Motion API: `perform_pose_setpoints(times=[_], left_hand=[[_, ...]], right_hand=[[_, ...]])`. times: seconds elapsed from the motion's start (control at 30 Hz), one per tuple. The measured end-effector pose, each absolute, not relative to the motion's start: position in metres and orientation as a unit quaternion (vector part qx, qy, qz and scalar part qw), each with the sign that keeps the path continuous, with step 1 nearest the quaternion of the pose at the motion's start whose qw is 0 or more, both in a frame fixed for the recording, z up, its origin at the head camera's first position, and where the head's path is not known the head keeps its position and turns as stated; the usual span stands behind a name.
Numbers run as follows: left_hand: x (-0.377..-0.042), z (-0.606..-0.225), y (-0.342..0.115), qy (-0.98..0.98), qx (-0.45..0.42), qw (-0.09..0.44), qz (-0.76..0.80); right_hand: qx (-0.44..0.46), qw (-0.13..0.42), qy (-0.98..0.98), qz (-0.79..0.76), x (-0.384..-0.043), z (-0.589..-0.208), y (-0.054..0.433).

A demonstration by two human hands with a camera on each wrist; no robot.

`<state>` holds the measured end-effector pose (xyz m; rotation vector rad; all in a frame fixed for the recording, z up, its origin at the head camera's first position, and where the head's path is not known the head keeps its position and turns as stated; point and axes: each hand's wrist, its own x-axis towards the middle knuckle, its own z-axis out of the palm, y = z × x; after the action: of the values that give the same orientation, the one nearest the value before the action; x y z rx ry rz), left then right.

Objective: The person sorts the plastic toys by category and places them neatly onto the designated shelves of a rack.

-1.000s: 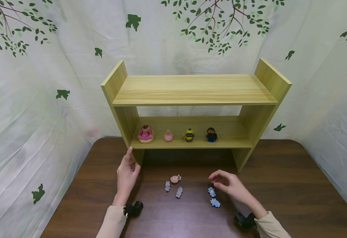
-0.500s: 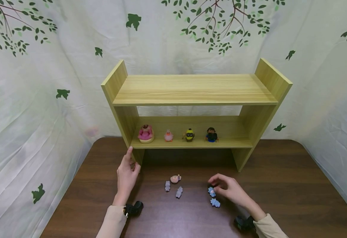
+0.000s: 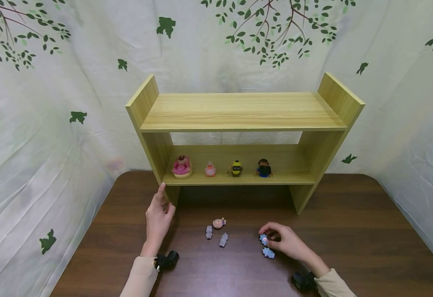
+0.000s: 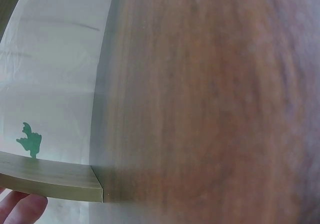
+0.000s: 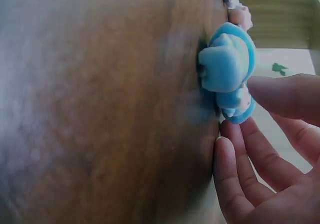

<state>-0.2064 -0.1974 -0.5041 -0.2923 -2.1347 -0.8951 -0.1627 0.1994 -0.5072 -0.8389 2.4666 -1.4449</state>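
Observation:
My right hand (image 3: 285, 239) pinches a small blue figurine (image 3: 263, 239) lying on the table, thumb on one side and index finger on the other. Just in front of it lies a second blue figurine (image 3: 268, 253), which looms large in the right wrist view as a light-blue figurine (image 5: 222, 66). My left hand (image 3: 158, 216) touches the front edge of the wooden shelf's left side panel (image 3: 157, 159) with an outstretched index finger. In the left wrist view, fingertips (image 4: 30, 209) rest right at that panel's edge (image 4: 60, 189).
Between the hands lie two grey figurines (image 3: 209, 232) and a peach-coloured figurine (image 3: 219, 223). On the middle board (image 3: 287, 177) stand a pink bear figure (image 3: 182, 167), a pink bird figure (image 3: 210, 169), a yellow figure (image 3: 236, 168) and a dark-haired figure (image 3: 264, 168).
My right hand has moved slightly down and left, and its fingers have closed around the upper blue figurine. The left hand has stayed at the shelf panel.

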Motion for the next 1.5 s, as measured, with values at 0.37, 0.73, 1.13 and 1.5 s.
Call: perform_pose_setpoints(times=[0.37, 0.73, 1.13, 1.5], left_hand=[[-0.206, -0.504, -0.197, -0.843, -0.115, 0.393, -0.35], [-0.207, -0.505, -0.198, -0.842, -0.112, 0.392, -0.354], [-0.207, -0.505, -0.198, -0.841, -0.115, 0.393, -0.354], [-0.207, -0.506, -0.197, -0.843, -0.112, 0.392, -0.35]], right_hand=[[-0.287, 0.064, 0.836, -0.463, -0.164, -0.511, 0.197], [-0.271, 0.06, 0.84, -0.466, -0.161, -0.502, 0.192], [-0.237, 0.044, 0.831, -0.501, -0.163, -0.497, 0.193], [-0.231, 0.009, 0.824, -0.518, -0.165, -0.479, 0.194]])
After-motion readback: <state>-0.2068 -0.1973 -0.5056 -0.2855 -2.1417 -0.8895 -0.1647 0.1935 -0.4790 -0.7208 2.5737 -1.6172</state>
